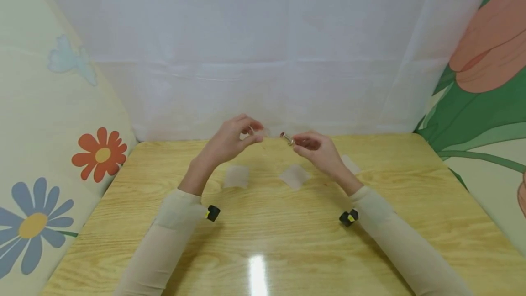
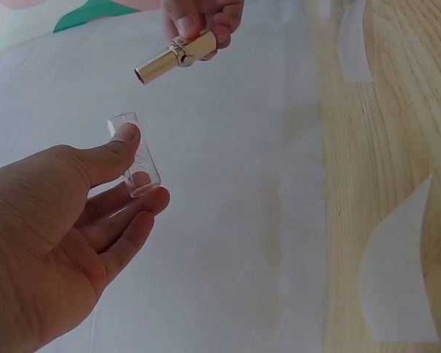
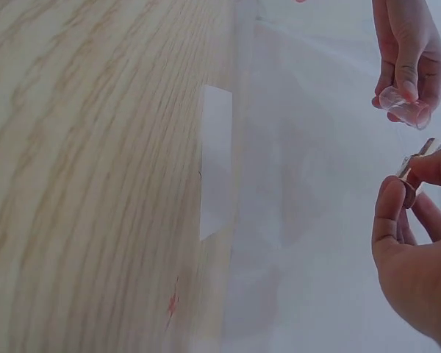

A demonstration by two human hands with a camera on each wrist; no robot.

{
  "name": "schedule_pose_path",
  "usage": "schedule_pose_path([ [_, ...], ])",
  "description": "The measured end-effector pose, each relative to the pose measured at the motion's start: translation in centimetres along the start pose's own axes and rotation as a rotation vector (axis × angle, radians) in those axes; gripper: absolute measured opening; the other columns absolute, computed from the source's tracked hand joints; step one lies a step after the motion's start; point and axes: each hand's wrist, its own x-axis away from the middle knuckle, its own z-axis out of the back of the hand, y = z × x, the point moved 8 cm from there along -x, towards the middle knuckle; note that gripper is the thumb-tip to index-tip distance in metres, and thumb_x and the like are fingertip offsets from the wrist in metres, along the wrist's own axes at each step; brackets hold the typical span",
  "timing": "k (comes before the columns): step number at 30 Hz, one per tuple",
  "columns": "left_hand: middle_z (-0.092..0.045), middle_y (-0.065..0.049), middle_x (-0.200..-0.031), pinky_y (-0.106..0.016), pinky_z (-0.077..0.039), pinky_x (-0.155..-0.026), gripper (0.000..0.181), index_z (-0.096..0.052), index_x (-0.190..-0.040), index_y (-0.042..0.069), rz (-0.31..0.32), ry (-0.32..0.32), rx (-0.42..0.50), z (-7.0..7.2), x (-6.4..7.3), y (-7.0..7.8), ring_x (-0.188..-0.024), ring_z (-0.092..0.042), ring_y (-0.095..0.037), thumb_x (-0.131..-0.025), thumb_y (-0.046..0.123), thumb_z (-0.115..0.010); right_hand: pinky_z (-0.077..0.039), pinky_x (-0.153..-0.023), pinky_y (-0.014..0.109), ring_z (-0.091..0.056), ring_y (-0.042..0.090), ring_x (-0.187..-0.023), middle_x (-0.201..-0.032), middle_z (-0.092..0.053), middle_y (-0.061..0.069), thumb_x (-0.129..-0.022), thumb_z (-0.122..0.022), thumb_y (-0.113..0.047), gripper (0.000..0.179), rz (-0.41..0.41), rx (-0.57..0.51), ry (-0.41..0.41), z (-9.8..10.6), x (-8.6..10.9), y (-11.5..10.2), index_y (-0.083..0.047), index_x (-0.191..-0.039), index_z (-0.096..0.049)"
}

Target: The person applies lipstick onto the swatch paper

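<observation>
My left hand (image 1: 230, 140) pinches a clear lipstick cap (image 2: 147, 165) between thumb and fingers. In the left wrist view the cap stands tilted, one end up past the thumb. Opposite it, my right hand (image 1: 322, 150) grips a gold lipstick tube (image 2: 158, 66) by its base, with the dark red tip pointing toward the left hand. A small gap lies between cap and tube. Both hands are raised over the far part of the table. In the right wrist view the fingers hide much of the lipstick.
Small white paper pieces (image 1: 294, 177) lie on the wooden table (image 1: 263, 223) beneath the hands, one of them near the right wrist. A red smear (image 3: 173, 301) marks the wood. Behind the far edge hangs a white cloth (image 1: 246, 35), with floral panels at both sides.
</observation>
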Motion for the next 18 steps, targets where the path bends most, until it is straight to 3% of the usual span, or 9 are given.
schedule_pose_path([
  [5, -0.063, -0.009, -0.120, -0.044, -0.051, -0.092, 0.031, -0.066, -0.126, 0.005, 0.024, -0.020, 0.036, -0.3, 0.0, -0.9, -0.105, -0.063, -0.026, -0.101, 0.022, -0.068, -0.054, -0.074, 0.029, -0.066, 0.029, -0.091, -0.107, -0.070, 0.014, -0.094, -0.076, -0.015, 0.030, -0.016, -0.052, 0.004, 0.3, -0.1, 0.5, -0.004, -0.122, -0.072],
  [15, -0.064, -0.011, -0.125, -0.042, -0.050, -0.096, 0.031, -0.062, -0.129, 0.004, 0.110, -0.040, 0.156, -1.3, 0.3, -4.4, -0.113, -0.064, -0.027, -0.103, 0.021, -0.064, -0.054, -0.086, 0.054, -0.068, 0.024, -0.092, -0.109, -0.068, 0.019, -0.094, -0.075, -0.009, 0.029, -0.049, -0.141, 0.004, 0.4, -0.1, 0.8, 0.000, -0.121, -0.070],
  [18, -0.064, -0.011, -0.125, -0.042, -0.051, -0.095, 0.030, -0.061, -0.130, 0.004, 0.125, -0.045, 0.199, -1.7, 0.4, -5.2, -0.114, -0.064, -0.027, -0.104, 0.021, -0.061, -0.054, -0.087, 0.053, -0.069, 0.024, -0.094, -0.112, -0.066, 0.022, -0.094, -0.075, -0.007, 0.028, -0.053, -0.163, 0.003, 0.4, -0.1, 0.9, 0.003, -0.120, -0.069],
])
